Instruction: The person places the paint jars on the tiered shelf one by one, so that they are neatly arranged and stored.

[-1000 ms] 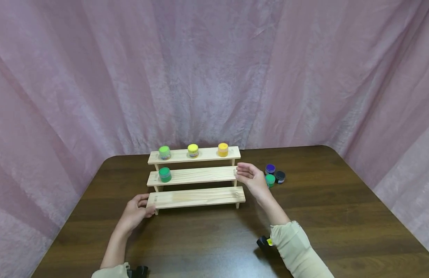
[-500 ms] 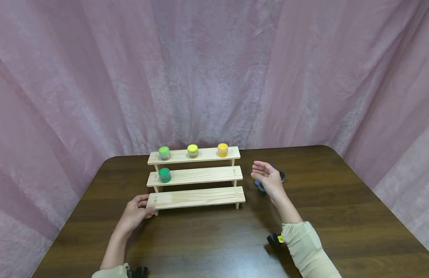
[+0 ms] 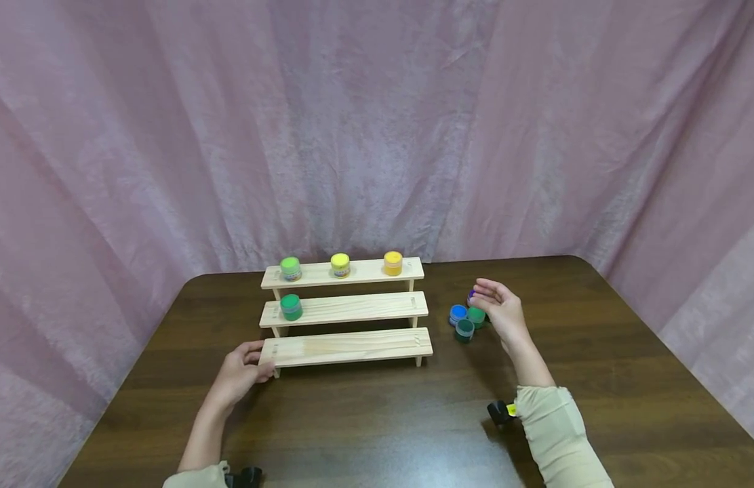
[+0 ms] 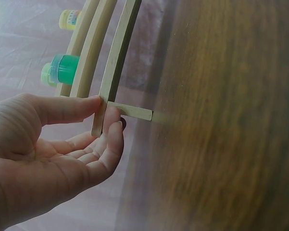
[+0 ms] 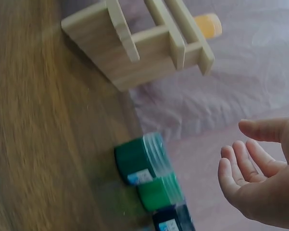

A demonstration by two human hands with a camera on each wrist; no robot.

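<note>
A three-tier wooden display stand point(image 3: 346, 348) sits on the table. My left hand point(image 3: 238, 374) pinches the left end of its lowest step; in the left wrist view, the thumb lies on one face of the board and the fingers curl behind it. On the top step are a light green paint jar point(image 3: 290, 268), a yellow jar point(image 3: 340, 265) and an orange jar point(image 3: 392, 263). One green jar point(image 3: 291, 307) occupies the middle step's left end. Above the loose jars hovers my right hand point(image 3: 502, 314), fingers relaxed and holding nothing.
Right of the stand, a blue jar point(image 3: 458, 314), a dark green jar point(image 3: 464, 331), another green jar point(image 3: 477, 317) and a partly hidden purple jar point(image 3: 471, 297) cluster together. A dark jar point(image 5: 172, 219) shows in the right wrist view. A pink curtain point(image 3: 377, 135) hangs behind the table.
My right hand has moved rightward from the middle step's right end to over the loose jars, uncovering the blue and dark green ones. The left hand stays on the stand.
</note>
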